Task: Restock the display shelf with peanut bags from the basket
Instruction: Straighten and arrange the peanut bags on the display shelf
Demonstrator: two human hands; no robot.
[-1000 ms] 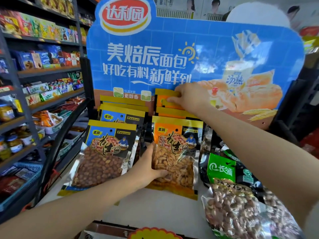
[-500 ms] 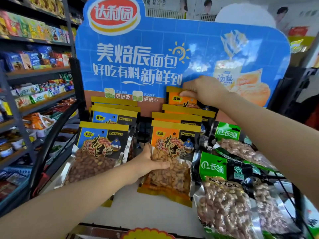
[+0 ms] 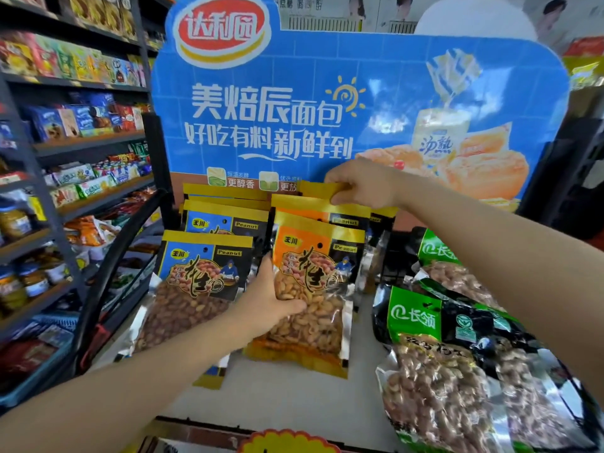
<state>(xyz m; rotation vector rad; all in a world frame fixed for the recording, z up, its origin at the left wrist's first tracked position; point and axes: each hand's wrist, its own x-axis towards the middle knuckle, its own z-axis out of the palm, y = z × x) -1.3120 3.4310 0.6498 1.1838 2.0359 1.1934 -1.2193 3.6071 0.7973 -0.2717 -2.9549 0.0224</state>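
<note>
The display shelf [image 3: 287, 397] holds rows of peanut bags under a blue bread poster. My left hand [image 3: 271, 299] grips the left side of the front orange peanut bag [image 3: 317, 289], which leans upright at the head of the orange row. My right hand [image 3: 362, 184] pinches the yellow top edge of the rearmost orange bag [image 3: 315, 189] at the back of that row. A row of blue peanut bags [image 3: 199, 282] stands to the left. Green-labelled peanut bags [image 3: 451, 364] lie to the right. The basket is not in view.
A dark store rack [image 3: 65, 148] packed with snacks and jars runs along the left. The blue poster board [image 3: 327, 103] rises right behind the bag rows. A black curved frame bar [image 3: 111, 273] edges the display's left side.
My right hand has shifted the rear orange bag left and lowered it behind the orange row. The left hand keeps its hold on the front orange bag. The view has swung slightly.
</note>
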